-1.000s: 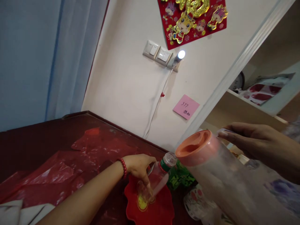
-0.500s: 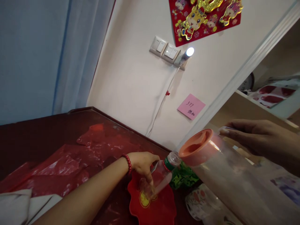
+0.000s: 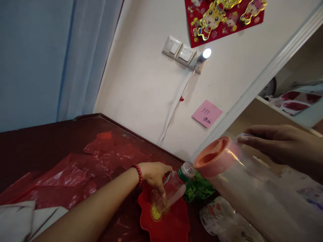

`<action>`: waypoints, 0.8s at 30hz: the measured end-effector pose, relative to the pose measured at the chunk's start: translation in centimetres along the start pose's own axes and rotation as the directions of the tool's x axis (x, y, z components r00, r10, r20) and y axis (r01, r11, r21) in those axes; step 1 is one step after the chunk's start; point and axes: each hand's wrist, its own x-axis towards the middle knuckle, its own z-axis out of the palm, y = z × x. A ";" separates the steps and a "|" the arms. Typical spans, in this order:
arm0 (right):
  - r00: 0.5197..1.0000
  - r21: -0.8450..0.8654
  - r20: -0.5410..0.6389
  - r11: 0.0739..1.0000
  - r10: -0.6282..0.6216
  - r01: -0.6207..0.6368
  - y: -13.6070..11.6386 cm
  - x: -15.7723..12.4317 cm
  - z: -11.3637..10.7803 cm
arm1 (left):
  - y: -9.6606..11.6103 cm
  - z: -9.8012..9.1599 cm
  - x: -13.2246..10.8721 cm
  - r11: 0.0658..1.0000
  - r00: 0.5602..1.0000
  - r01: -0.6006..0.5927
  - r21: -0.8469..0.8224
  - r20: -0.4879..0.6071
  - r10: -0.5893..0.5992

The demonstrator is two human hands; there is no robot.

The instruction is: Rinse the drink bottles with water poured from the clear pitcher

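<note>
My left hand, with a red bead bracelet at the wrist, is closed around a clear plastic bottle. The bottle is uncapped, with a green and red band below its neck, and its base is over a red scalloped tray with a yellow design. At the right, my right hand grips the handle of a clear pitcher with an orange lid. The pitcher is tilted, its lid's edge against or just beside the bottle's mouth. I cannot make out a stream of liquid between them.
Crumpled red plastic bags cover the left of the dark red table. A patterned cup and green leaves are under the pitcher. A white cable hangs down the wall from a lit plug-in lamp.
Hands, bottle and pitcher keep nearly the same places relative to each other. The view has shifted slightly, with the wall things a little higher and to the right.
</note>
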 end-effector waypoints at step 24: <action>0.994 -0.136 -0.046 0.985 0.100 -0.105 -1.7 -0.1 -0.4 | 0.2 0.0 0.1 1.000 1.000 0.013 0.024 0.020 -0.014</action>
